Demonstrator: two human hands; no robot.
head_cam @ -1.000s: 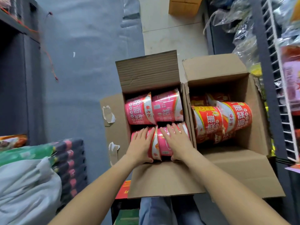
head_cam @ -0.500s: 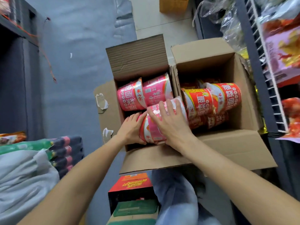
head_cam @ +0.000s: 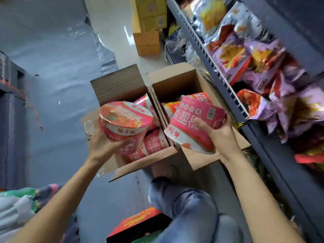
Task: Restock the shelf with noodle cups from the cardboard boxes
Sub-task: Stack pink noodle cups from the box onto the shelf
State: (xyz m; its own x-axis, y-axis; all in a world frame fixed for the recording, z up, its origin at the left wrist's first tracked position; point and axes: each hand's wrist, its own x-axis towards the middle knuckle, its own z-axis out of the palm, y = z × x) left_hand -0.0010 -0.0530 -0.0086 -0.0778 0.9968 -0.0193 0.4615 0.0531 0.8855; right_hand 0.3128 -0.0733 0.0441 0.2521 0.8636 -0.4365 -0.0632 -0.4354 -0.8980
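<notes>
**Two cups up, shelf is on the right**

Left hand [head_cam: 105, 142] is cupped under a pink noodle cup [head_cam: 125, 122], palm up, fingers wrapped round the base, lid facing up. Right hand [head_cam: 219, 132] is closed round the side of a second pink cup [head_cam: 194, 123], which is tipped over sideways. Both are lifted clear above the two open cardboard boxes: the left box [head_cam: 121, 85] has more pink cups [head_cam: 154, 142] in it, the right box [head_cam: 178, 81] has red and yellow ones [head_cam: 172, 106].

The wire shelf [head_cam: 226, 81] is right beside the boxes, stuffed with snack bags [head_cam: 254, 55], and I can't see a free slot from here. I'd straighten that tilted cup before sliding it in, and keep the squeeze light since the film wrap looks slippery and the walls probably dent.
</notes>
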